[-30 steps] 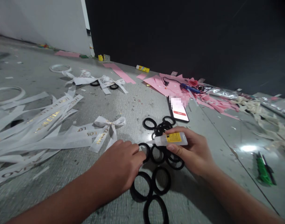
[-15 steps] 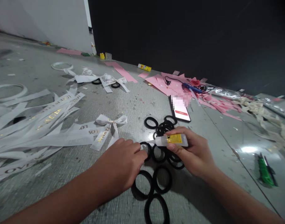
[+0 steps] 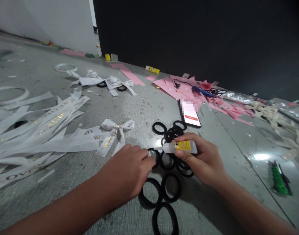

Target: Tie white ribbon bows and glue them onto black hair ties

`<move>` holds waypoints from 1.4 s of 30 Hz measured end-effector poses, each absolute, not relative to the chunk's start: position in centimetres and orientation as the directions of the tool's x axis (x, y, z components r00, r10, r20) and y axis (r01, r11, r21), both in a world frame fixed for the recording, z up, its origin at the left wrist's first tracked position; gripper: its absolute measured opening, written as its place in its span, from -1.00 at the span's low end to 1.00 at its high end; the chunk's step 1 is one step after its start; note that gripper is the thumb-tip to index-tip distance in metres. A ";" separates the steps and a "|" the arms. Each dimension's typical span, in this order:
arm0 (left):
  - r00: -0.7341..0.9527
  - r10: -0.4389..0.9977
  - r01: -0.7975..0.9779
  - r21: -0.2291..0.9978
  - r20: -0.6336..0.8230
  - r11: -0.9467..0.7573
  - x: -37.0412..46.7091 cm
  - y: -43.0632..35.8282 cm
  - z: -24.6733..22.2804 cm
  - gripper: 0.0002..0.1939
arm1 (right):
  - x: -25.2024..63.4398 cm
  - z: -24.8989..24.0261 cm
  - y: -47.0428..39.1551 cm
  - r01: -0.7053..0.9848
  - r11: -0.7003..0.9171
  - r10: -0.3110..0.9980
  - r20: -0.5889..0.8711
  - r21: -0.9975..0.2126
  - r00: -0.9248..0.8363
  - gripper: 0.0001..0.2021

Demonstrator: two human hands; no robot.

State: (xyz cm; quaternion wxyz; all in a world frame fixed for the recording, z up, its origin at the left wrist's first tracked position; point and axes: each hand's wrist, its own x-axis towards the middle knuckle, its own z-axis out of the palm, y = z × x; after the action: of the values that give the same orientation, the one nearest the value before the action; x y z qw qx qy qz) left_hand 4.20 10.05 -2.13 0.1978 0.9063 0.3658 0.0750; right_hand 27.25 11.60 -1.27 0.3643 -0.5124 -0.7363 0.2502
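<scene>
My right hand [image 3: 203, 156] grips a small clear glue bottle [image 3: 192, 147] with a yellow label, held sideways. The bottle's thin nozzle points left, right by the top of a black hair tie [image 3: 156, 160]. Closed fingers of my left hand [image 3: 133, 168] pinch that hair tie at its left side; the fingertips are partly hidden. More black hair ties [image 3: 171, 188] lie below and under my right hand, some heaped in a small pile [image 3: 173, 133]. A white ribbon bow [image 3: 118, 128] with gold lettering rests beyond my left hand.
Loose printed white ribbons [image 3: 49, 127] spread over the left side. Further back lie finished bows [image 3: 112, 83], a yellow glue tube [image 3: 152, 69] and pink paper [image 3: 167, 86]. A phone [image 3: 192, 117] lies past the hair ties. A green-handled tool [image 3: 279, 181] is at right.
Both hands keep nearly the same pose, with the nozzle at the hair tie. The whole view has shifted very slightly.
</scene>
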 end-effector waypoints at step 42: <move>0.721 0.693 0.634 0.417 -0.014 -0.651 4.2 10.0 -2.3 -0.79 | 27.3 -1.0 11.5 0.615 0.381 0.925 0.297 -0.691 -0.239 -0.87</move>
State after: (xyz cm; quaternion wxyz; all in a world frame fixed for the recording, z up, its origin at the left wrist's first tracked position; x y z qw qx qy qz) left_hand 4.24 10.02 -2.29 0.2005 0.9057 0.3662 0.0732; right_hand 27.29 11.52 -1.04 0.3473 -0.5098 -0.7548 0.2230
